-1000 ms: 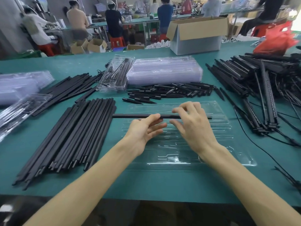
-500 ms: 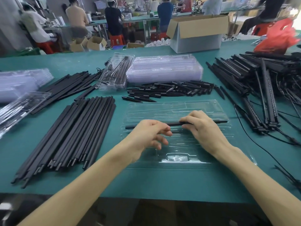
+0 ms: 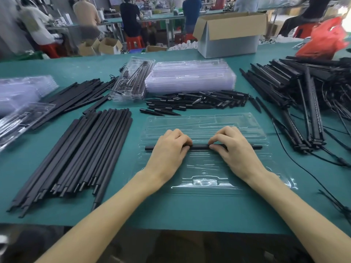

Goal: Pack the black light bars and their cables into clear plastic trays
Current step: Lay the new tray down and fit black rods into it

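Forearms cross the near edge of the green table (image 3: 171,211) and meet over a clear plastic tray (image 3: 206,184) lying flat on it. Both hands are clamped on one black light bar (image 3: 200,146). The left hand (image 3: 169,150) curls its fingers over the top, and the right hand (image 3: 237,150) grips it the same way. A short bare stretch of bar shows between the two sets of fingertips. The bar lies crosswise and level on the tray's middle, with an end sticking out beyond each hand. Whether it is seated in a moulded groove I cannot tell.

Left of the grip, beside the tray, a bundle of long black rods (image 3: 79,154) lies side by side, running away from the near edge. Just beyond the grip, past the tray's far rim, sits a pile of short black pointed pieces (image 3: 197,101). Behind that is a stack of empty clear trays (image 3: 190,78), and touching its left side is a packed tray (image 3: 133,80) holding dark parts. Far right of the grip is a heap of light bars tangled with cables (image 3: 303,88). Far left of it lie more clear trays (image 3: 20,95). Farthest off, an open cardboard box (image 3: 231,33) stands at the table's far edge, with a red bag (image 3: 322,42) to its right. Seated people work at other benches behind.
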`<state>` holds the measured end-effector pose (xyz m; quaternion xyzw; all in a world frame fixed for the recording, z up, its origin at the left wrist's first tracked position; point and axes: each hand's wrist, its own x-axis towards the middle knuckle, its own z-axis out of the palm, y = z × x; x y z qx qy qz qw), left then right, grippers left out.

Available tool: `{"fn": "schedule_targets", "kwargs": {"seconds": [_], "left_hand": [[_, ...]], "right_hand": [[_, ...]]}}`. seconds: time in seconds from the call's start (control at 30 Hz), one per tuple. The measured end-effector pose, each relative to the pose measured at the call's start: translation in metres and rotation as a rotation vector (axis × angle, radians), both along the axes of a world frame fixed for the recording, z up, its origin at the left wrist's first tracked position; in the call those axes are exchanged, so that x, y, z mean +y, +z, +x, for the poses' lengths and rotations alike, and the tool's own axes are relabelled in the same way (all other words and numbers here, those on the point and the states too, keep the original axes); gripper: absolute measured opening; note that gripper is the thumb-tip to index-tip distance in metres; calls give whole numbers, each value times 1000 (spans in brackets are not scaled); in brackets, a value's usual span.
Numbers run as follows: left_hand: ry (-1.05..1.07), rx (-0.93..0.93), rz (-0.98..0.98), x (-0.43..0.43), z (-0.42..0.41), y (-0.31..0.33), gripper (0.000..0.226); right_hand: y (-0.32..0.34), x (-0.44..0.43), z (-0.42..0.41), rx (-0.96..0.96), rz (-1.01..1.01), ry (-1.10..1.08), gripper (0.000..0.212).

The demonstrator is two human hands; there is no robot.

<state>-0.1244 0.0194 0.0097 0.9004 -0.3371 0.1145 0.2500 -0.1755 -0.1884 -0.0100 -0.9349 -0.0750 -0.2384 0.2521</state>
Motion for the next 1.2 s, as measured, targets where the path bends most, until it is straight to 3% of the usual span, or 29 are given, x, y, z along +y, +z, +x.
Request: {"fn": "schedule_targets", "kwargs": {"seconds": [0.83,1.2], "left_hand": [[14,-77,65,-1,10,-4,8],[44,-68,-11,-6,8,-8,7]], "right_hand": [[-2,2,0,-9,-65,2,8],[-2,1,3,-5,-56,-15,12]]}}
